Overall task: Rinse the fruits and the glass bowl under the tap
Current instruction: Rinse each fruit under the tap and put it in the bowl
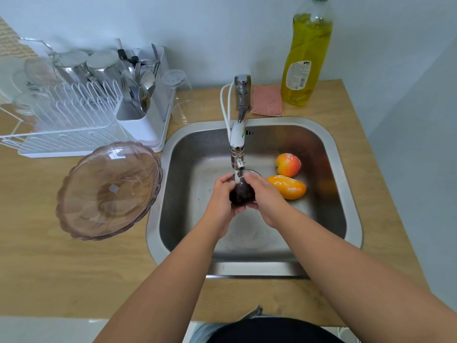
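Water runs from the tap onto a dark purple bunch of grapes held over the steel sink. My left hand cups the grapes from the left and my right hand wraps them from the right. A red-yellow apple and an orange mango lie in the basin to the right of my hands. The tinted glass bowl sits tilted on the wooden counter, left of the sink.
A white dish rack with glasses, steel cups and cutlery stands at the back left. An upturned clear glass is beside it. Behind the sink are a pink sponge cloth and a tall yellow dish-soap bottle.
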`<act>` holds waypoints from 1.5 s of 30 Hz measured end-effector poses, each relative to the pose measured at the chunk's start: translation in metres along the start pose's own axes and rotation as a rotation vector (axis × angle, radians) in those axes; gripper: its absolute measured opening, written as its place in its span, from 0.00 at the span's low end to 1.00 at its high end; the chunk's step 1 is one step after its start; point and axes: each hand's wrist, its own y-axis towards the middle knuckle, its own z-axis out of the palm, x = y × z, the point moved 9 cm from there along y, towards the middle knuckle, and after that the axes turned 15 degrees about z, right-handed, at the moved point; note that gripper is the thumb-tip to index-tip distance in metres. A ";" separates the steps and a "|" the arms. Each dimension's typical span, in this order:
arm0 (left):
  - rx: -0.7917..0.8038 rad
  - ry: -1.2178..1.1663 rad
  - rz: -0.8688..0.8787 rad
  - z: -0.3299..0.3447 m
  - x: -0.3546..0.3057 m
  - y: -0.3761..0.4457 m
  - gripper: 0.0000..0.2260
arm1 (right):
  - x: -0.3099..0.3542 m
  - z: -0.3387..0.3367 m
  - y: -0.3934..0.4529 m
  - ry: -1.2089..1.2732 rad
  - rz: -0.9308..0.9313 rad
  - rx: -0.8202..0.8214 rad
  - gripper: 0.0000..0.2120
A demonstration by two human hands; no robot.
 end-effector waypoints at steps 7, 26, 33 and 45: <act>-0.071 0.018 0.052 0.002 0.006 0.010 0.11 | -0.004 0.003 0.002 -0.063 -0.040 0.119 0.31; 0.137 0.123 0.160 0.004 -0.002 0.010 0.16 | -0.001 -0.002 -0.002 0.153 0.050 0.218 0.18; 0.188 0.268 0.184 0.005 0.006 0.004 0.22 | 0.010 -0.009 -0.003 0.062 -0.009 -0.016 0.14; -0.015 0.102 0.141 -0.005 -0.022 0.012 0.06 | 0.010 0.013 -0.009 -0.040 -0.189 0.084 0.32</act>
